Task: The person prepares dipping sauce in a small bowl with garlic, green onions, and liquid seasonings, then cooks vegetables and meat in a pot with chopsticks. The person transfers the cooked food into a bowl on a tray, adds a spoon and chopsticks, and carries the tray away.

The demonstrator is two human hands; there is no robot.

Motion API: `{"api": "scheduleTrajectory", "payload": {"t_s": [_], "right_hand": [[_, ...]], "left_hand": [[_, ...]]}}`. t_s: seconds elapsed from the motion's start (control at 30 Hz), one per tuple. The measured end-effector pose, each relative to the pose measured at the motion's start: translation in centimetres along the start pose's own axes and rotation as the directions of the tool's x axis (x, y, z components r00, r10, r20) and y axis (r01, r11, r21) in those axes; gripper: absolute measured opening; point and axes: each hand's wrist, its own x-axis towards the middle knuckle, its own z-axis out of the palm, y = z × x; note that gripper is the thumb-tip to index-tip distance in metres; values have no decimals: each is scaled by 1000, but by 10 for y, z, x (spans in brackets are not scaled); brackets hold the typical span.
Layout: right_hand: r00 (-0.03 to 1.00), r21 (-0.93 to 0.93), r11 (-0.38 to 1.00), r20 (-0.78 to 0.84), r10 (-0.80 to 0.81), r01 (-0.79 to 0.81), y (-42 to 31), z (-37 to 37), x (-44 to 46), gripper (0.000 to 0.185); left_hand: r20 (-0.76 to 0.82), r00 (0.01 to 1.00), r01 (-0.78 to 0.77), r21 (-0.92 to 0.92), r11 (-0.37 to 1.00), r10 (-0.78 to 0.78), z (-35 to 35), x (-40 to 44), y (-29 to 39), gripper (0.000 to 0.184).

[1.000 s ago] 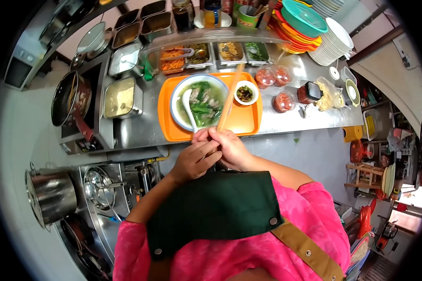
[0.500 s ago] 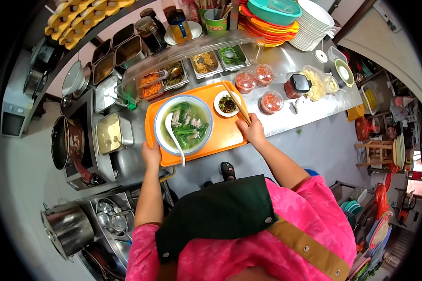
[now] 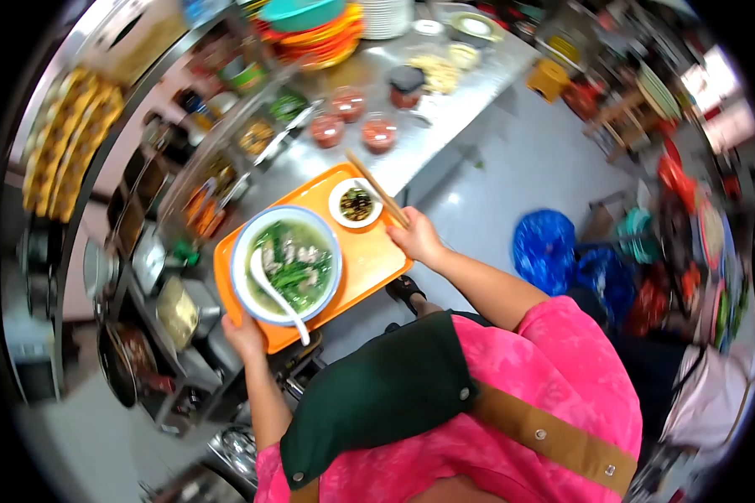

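Between my hands is an orange tray (image 3: 367, 260). My left hand (image 3: 245, 338) grips its near left corner, and my right hand (image 3: 417, 236) grips the right edge, fingers partly hidden beneath. A large blue-rimmed bowl (image 3: 337, 277) of soup with leafy greens and pieces of meat stands on the tray's left. Its white spoon (image 3: 278, 296) leans over the near rim. At the far right of the tray sits a small white dish (image 3: 336, 201) of dark sauce with chopped green bits. Wooden chopsticks (image 3: 376, 187) lie along the tray's right edge, touching my right hand.
Beyond the tray runs a steel counter (image 3: 470, 92) with lidded tubs of red food (image 3: 379, 132), food pans and stacked orange trays (image 3: 319, 42). A wok (image 3: 126, 360) stands at left. Blue plastic bags (image 3: 545, 243) and a wooden stool (image 3: 633, 117) are at right.
My view has turned to the right, and the tray has swung away from the counter over the floor. Both hands keep their hold. Blue bags have come into view.
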Motion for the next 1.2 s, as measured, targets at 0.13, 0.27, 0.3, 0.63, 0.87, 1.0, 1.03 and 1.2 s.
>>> {"api": "scheduleTrajectory", "payload": {"t_s": [0.13,0.27,0.3,0.63,0.87,1.0,1.03,1.2], "right_hand": [[991,104,994,-122,54,-42,-5,-48,-43,29],[964,216,976,-249,91,-36,-9,-117,-75,31],[957,221,975,-272,99,-38,-12,-137,-81,31],[809,207,978,-572,137,-20,8,-359,-68,41],[734,232,972,-667,129,41,44,-507,-6,40],[674,284,950,-728,127,127,72,-585,46,38],[706,338,933,-691,157,124,71,-606,60,35],[720,275,960,-676,154,53,111,-697,148,29]], "left_hand": [[238,971,64,-251,966,-3,8,-6,48,14],[374,926,17,-157,987,43,51,-19,115,18],[396,917,11,-158,987,53,67,-20,125,18],[709,683,124,-349,929,175,325,-70,241,20],[802,565,150,-331,931,194,532,-82,273,18],[824,541,147,-290,946,168,639,-120,329,18],[839,527,143,-249,958,140,663,-124,340,18],[817,561,70,-208,976,134,792,-127,385,23]]}}
